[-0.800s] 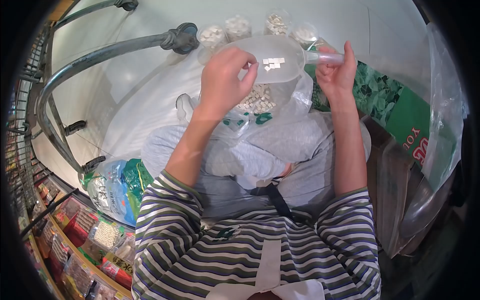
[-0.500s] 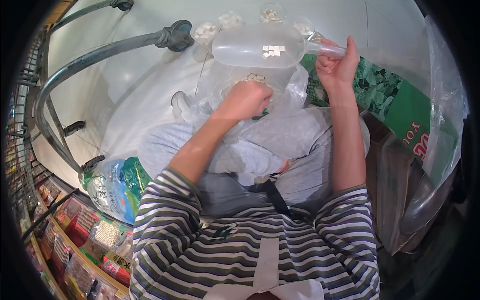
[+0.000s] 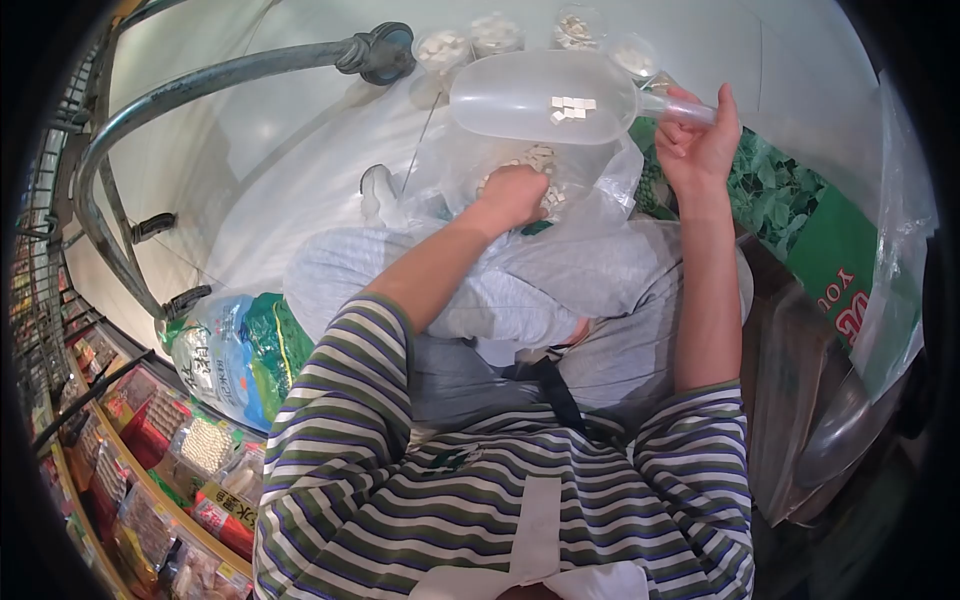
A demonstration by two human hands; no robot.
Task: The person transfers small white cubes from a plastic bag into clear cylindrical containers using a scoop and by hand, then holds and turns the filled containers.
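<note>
Moved from the scoop [image 3: 500,95], the left hand [image 3: 518,195] dips among cubes [image 3: 538,157] in the bag [image 3: 622,178], grip unclear, while the right hand [image 3: 697,150] grasps the likely light, stiff scoop nearby where best held, its handle [image 3: 655,104].

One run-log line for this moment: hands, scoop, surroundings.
left hand: at white pieces in clear bag, fingertips hidden | right hand: holds scoop by handle | scoop: square pieces inside | beyond: tubs

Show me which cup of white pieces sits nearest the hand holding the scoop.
The rightmost cup in the row, just past the scoop; the other cups stand farther left, away from the right hand.
</note>
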